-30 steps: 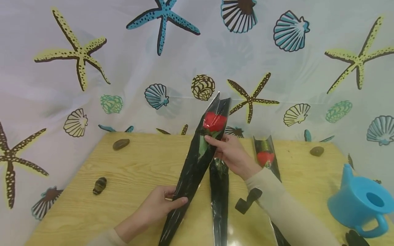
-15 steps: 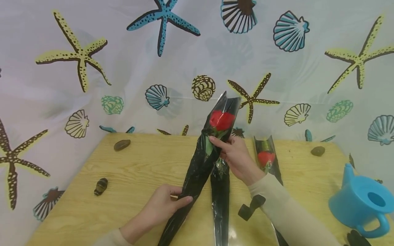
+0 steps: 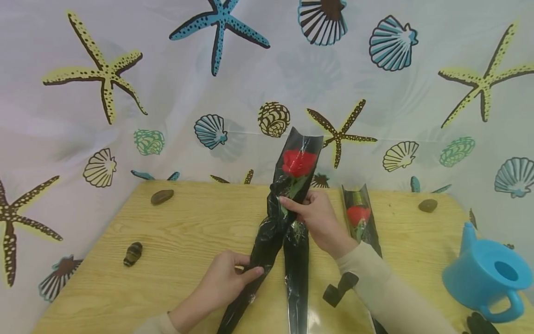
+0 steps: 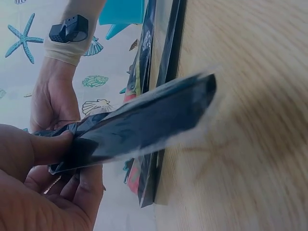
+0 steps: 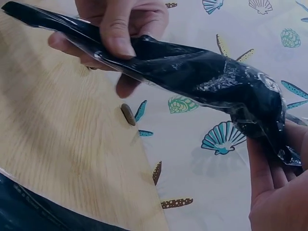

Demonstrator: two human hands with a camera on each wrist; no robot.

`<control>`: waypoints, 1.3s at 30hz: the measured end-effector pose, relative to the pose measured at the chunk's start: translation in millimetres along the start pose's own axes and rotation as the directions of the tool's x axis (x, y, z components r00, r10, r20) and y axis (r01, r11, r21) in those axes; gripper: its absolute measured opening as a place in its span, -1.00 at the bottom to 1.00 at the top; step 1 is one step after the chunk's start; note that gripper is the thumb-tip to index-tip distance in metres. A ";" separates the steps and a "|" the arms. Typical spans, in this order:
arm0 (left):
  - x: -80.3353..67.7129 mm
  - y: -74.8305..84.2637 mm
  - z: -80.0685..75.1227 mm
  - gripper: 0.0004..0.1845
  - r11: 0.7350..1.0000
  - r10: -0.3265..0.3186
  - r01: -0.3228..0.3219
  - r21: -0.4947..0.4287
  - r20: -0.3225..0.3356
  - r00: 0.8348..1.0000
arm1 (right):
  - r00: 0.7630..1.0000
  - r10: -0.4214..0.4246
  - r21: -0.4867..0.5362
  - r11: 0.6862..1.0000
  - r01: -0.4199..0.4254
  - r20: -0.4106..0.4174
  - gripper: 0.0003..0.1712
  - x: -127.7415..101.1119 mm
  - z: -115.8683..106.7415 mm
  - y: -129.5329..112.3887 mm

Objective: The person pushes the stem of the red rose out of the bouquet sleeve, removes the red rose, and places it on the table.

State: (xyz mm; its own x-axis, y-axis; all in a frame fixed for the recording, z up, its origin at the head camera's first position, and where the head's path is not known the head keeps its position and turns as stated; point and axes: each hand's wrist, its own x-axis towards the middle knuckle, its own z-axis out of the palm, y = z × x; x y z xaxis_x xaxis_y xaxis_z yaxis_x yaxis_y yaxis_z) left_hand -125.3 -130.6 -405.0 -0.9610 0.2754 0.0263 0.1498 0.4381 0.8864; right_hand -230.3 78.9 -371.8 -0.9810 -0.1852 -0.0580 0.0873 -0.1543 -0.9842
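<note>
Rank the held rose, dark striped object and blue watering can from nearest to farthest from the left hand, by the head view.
1. Held rose: gripped by the left hand.
2. Dark striped object: left side of the table.
3. Blue watering can: right side of the table.

No text can be read for certain; small, faint lettering [image 5: 31,199] runs along the dark wrapper [image 5: 62,216] low in the right wrist view.

Red rose [image 3: 298,163], black wrapper [image 3: 267,236], blue watering can [image 3: 477,276], yellowish table [image 3: 200,218], shell-patterned white cloth [image 3: 258,83]
</note>
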 end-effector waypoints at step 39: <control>-5.5 -2.3 3.2 -0.81 0.997 -0.016 0.017 0.076 -0.015 1.000 | 0.990 -0.107 0.148 0.982 0.119 -0.088 -0.67 -8.8 9.0 -13.1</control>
State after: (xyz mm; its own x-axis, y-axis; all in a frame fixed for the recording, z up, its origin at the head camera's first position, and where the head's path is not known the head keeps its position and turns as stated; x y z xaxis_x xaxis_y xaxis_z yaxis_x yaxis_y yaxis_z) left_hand -119.6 -130.3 -408.7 -0.9666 0.2555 0.0195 0.1510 0.5065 0.8489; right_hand -221.2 73.8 -356.8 -0.9961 -0.0815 0.0326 -0.0052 -0.3170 -0.9484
